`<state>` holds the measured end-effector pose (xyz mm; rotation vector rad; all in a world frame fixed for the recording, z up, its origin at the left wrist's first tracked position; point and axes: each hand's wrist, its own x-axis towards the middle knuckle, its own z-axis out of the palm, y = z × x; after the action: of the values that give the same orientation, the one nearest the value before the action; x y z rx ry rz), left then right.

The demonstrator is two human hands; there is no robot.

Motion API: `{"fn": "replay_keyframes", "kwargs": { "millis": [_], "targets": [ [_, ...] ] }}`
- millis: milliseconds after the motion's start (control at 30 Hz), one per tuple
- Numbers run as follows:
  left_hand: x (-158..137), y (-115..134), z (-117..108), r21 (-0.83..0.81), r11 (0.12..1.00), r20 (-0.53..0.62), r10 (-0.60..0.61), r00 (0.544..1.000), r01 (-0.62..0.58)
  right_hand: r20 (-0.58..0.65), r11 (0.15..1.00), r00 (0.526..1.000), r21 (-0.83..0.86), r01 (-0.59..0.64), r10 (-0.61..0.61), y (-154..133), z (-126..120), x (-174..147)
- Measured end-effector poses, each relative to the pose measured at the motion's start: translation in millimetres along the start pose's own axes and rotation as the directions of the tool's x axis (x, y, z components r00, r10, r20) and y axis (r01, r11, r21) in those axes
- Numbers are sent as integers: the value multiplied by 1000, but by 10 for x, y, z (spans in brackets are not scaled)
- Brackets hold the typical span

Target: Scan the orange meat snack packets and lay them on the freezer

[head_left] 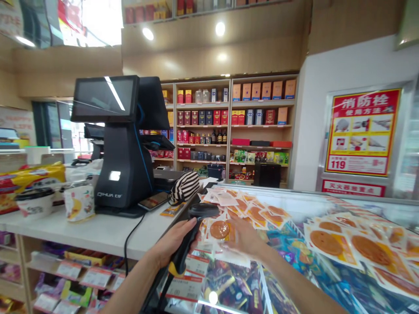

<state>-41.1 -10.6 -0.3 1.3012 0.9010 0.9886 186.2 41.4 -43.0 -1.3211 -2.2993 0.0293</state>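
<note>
We see the left hand (170, 240) wrapped round the scanner (186, 244), handle slanting up-right — packet (218, 231) just right, edge gripped by the curled right hand (246, 235).

- The scanner (187, 244) seems made of black plastic, rather matt, with a smooth yellow part low down.
- The round-biscuit packet (219, 230) is of clear plastic film, shiny and slightly wrinkled.
- The glass cover (296, 201) is smooth and gives back lamp light to me.
- The bench (108, 233) has a smooth white top.
- The screen (104, 99) is glossy; its stand (124, 170) looks like satin plastic.
- The striped bundle (185, 186) appears soft, like cloth.
- The shelves (262, 104) look wooden, pale and matt.
- The poster frame (323, 152) resembles dull metal.
</note>
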Motion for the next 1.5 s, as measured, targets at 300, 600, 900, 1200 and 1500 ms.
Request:
{"fn": "replay_keyframes", "kwargs": {
  "millis": [300,600,900,1200,1500],
  "targets": [
    [-77,-13,-176,-56,998,-58,-36,998,33,-27,994,999,108,29,-26,-26,18,-31],
    [-37,144,194,-62,998,100,-6,995,13,-288,703,780,663,-257,556,681,-332,-166],
    [200,144,707,-97,995,313,10,950,21,-280,520,645,827,-214,711,1067,-440,-462],
    [246,164,848,-66,998,388,9,921,18,-281,516,598,815,-265,751,1138,-425,-479],
    [193,214,804,-55,998,373,0,928,22,-331,619,611,704,-347,719,1050,-408,-482]
  ]
}}
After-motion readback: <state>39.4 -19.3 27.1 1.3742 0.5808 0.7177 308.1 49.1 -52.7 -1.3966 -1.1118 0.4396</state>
